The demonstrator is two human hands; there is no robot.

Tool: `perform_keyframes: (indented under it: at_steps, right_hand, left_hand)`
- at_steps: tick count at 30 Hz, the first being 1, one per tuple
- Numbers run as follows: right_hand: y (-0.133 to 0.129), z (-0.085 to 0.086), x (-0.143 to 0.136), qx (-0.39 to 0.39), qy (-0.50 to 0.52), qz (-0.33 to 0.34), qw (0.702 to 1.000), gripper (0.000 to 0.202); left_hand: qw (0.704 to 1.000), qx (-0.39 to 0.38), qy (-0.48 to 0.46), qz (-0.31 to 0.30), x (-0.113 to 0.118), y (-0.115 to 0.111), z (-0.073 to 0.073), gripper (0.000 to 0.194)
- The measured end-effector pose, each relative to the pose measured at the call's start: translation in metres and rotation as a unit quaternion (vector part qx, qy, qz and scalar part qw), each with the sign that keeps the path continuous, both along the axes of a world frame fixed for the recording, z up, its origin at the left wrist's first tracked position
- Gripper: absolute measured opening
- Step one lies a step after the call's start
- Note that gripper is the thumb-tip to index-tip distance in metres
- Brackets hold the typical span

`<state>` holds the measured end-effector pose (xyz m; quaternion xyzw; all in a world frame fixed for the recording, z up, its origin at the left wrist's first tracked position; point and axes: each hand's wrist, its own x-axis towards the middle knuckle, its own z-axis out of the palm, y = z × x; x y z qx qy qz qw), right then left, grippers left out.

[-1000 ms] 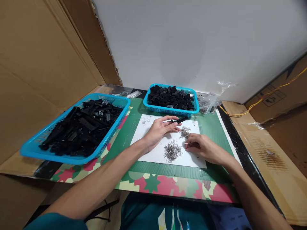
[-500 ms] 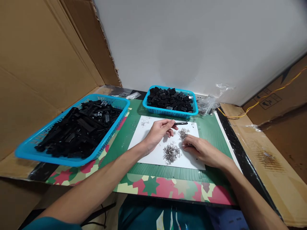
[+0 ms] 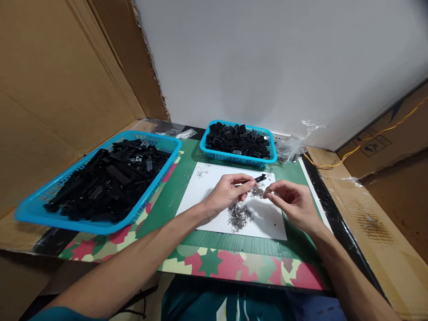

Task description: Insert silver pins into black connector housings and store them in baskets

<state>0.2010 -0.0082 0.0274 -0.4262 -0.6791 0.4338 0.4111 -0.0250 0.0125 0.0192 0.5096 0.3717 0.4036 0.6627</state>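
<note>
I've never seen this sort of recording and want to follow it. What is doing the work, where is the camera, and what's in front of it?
There is no machine here: these are a person's bare hands, and every picture comes from one camera worn on the head, looking forward and down.

The left hand holds a slim black part. The right hand has its fingertips close together; anything between them is too small to name.

Below is a white sheet with small metallic bits in a larger pile and a smaller pile. Two blue baskets hold black pieces.
</note>
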Motion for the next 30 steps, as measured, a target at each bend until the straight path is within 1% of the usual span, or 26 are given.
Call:
perform_keyframes:
  at_steps: [3,5,8,11,15,19,23,27,30]
  right_hand:
    - [-0.004,0.000,-0.004,0.003,0.007,-0.005,1.000,0.025]
    - [-0.007,0.000,-0.009,0.006,0.014,-0.010,1.000,0.023]
    - [-0.010,0.001,-0.014,0.014,0.032,-0.012,0.999,0.019]
    - [-0.012,0.001,-0.017,0.001,0.048,-0.009,0.999,0.019]
    - [-0.012,-0.001,-0.016,-0.024,0.066,-0.017,0.997,0.019]
    - [-0.011,-0.001,-0.017,-0.032,0.082,-0.020,0.996,0.018]
    - [-0.012,0.000,-0.020,-0.010,0.078,-0.039,0.996,0.019]
    - [-0.013,-0.002,-0.021,0.031,0.036,-0.060,0.997,0.018]
    - [-0.014,-0.004,-0.020,0.056,0.003,-0.069,0.996,0.017]
  left_hand:
    - [0.999,0.025,-0.006,-0.047,0.003,-0.004,0.001,0.034]
    - [0.997,0.041,-0.026,-0.061,0.006,-0.007,0.003,0.033]
    - [0.995,0.076,-0.039,-0.041,0.008,-0.011,0.003,0.032]
    - [0.994,0.108,-0.011,-0.014,0.009,-0.013,0.004,0.031]
    - [0.991,0.133,0.019,0.007,0.008,-0.014,0.005,0.027]
    - [0.989,0.143,0.019,0.019,0.009,-0.014,0.007,0.023]
    - [0.989,0.145,0.020,0.022,0.010,-0.015,0.007,0.024]
    - [0.985,0.168,0.039,0.025,0.012,-0.016,0.007,0.024]
    - [0.985,0.168,0.030,0.026,0.012,-0.016,0.006,0.023]
